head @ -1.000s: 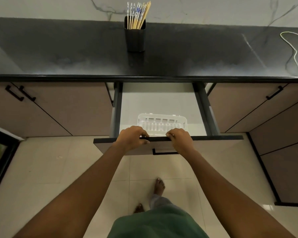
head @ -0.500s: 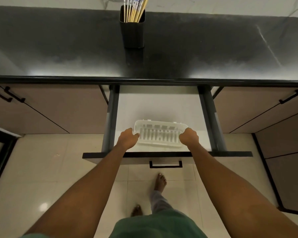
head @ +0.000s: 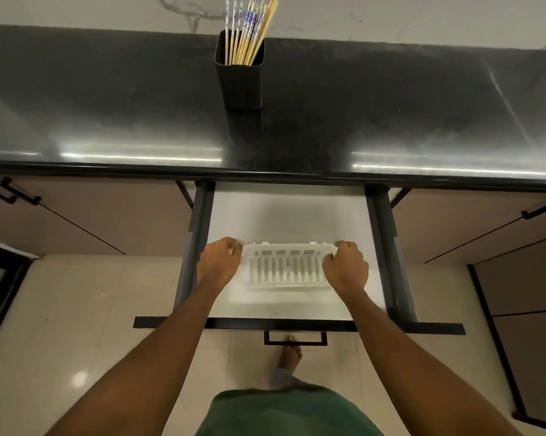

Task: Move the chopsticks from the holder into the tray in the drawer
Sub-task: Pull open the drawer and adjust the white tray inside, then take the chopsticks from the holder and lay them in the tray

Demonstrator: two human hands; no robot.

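- White slotted tray point(head: 286, 269) lying in open drawer point(head: 297, 215), long axis 9-to-3.
- Gripped at both ends: left hand point(head: 218, 265), right hand point(head: 347, 267), fingers curled on rim.
- Chopsticks point(head: 249, 33) upright in black holder point(head: 240, 83) at 12, tips fanned toward 1.

No readable text, labels, brands or numbers showing anywhere, blue markings on the chopsticks point(head: 249, 29) at 12 o'clock looking like a printed pattern, possibly characters, too small to tell
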